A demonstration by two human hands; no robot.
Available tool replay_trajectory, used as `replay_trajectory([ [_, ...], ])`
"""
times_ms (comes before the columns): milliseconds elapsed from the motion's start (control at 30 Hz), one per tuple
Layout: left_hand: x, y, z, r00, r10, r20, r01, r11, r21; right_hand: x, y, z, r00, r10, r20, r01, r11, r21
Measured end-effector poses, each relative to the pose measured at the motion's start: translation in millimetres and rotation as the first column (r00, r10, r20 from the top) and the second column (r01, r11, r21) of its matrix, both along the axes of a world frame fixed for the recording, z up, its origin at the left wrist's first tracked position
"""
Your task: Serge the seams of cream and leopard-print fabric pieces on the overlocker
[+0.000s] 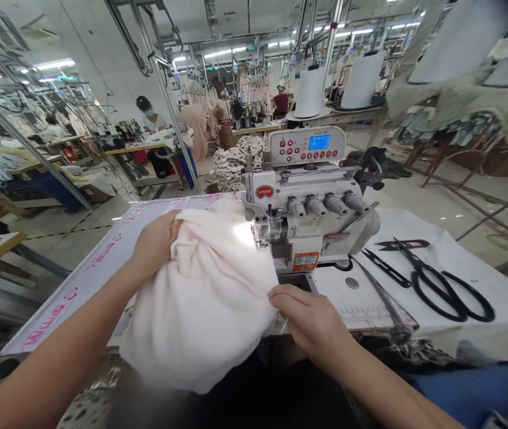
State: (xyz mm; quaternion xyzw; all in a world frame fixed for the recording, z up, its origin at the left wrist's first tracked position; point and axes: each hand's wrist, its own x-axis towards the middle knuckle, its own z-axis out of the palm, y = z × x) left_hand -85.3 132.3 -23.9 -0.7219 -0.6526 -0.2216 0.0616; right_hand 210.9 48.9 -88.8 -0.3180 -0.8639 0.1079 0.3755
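A pale pink, fleecy piece of fabric (204, 304) is spread between my two hands and drapes over the table's front edge. My left hand (158, 241) is closed on its upper left part, fingertips partly hidden in the folds. At the right edge of the cloth, my right hand (305, 316) pinches the border between thumb and fingers. The far right edge of the fabric lies at the needle and presser area of a white overlock sewing machine (263, 229), where a lamp lights it brightly. Whether the needle is in the cloth I cannot tell.
Large black scissors (442, 286) and small thread snips (386, 268) lie right of the machine. White thread cones (310, 92) stand behind it. A spotted fabric pile (240, 161) sits beyond the table (75, 280). Farther back, a person (150, 119) sits at another workstation.
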Motion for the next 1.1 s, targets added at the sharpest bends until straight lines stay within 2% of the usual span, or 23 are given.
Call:
replay_trajectory([
  [233, -6.4, 23.1, 3.0, 0.996, 0.019, -0.088, -0.014, 0.998, 0.056, -3.2, 20.8, 7.1, 1.0, -0.018, -0.008, 0.018, 1.0, 0.021],
  [433, -7.1, 45.5, 7.5, 0.997, 0.036, -0.068, -0.032, 0.998, 0.055, -6.0, 42.8, 8.1, 1.0, -0.023, -0.02, 0.023, 1.0, 0.001],
  [567, -5.1, 62.3, 12.1, 0.999, 0.029, -0.019, -0.028, 0.998, 0.053, -8.1, 49.7, 4.4, 0.995, -0.027, -0.091, 0.027, 1.0, 0.004],
  [633, 3.8, 49.6, 13.3, 0.998, 0.052, 0.02, -0.054, 0.992, 0.111, -7.6, 45.3, -4.0, 0.976, -0.096, -0.195, 0.093, 0.995, -0.021],
  [700, 20.6, 13.1, 9.1, 0.998, 0.038, 0.053, -0.048, 0.977, 0.206, -7.4, 36.8, -17.2, 0.913, -0.228, -0.339, 0.187, 0.971, -0.15],
  [733, 30.9, -12.5, 3.8, 0.997, -0.024, 0.07, 0.005, 0.963, 0.269, -8.2, 32.2, -24.9, 0.868, -0.284, -0.408, 0.189, 0.947, -0.259],
  [767, 41.3, -40.6, -3.9, 0.989, -0.145, 0.029, 0.133, 0.957, 0.257, -10.1, 28.0, -32.5, 0.826, -0.314, -0.468, 0.133, 0.916, -0.38],
  [833, 57.9, -94.1, -25.0, 0.93, -0.355, -0.099, 0.368, 0.906, 0.208, -17.0, 22.1, -45.5, 0.753, -0.3, -0.585, -0.113, 0.818, -0.565],
  [900, 64.3, -129.8, -47.8, 0.896, -0.408, -0.173, 0.434, 0.887, 0.157, -27.1, 19.5, -52.9, 0.67, -0.26, -0.696, -0.384, 0.68, -0.624],
  [933, 63.2, -138.7, -57.3, 0.895, -0.403, -0.193, 0.432, 0.891, 0.143, -32.2, 18.9, -54.2, 0.634, -0.255, -0.73, -0.483, 0.606, -0.632],
  [1000, 54.9, -142.0, -67.9, 0.898, -0.392, -0.199, 0.418, 0.902, 0.109, -39.6, 17.4, -52.5, 0.606, -0.27, -0.748, -0.604, 0.456, -0.654],
  [1067, 43.8, -135.2, -65.5, 0.903, -0.399, -0.158, 0.411, 0.911, 0.046, -40.4, 13.8, -47.1, 0.617, -0.276, -0.737, -0.66, 0.328, -0.675],
  [1100, 38.8, -131.1, -60.2, 0.906, -0.406, -0.122, 0.409, 0.913, 0.0, -38.2, 11.0, -43.9, 0.625, -0.265, -0.734, -0.674, 0.292, -0.679],
])
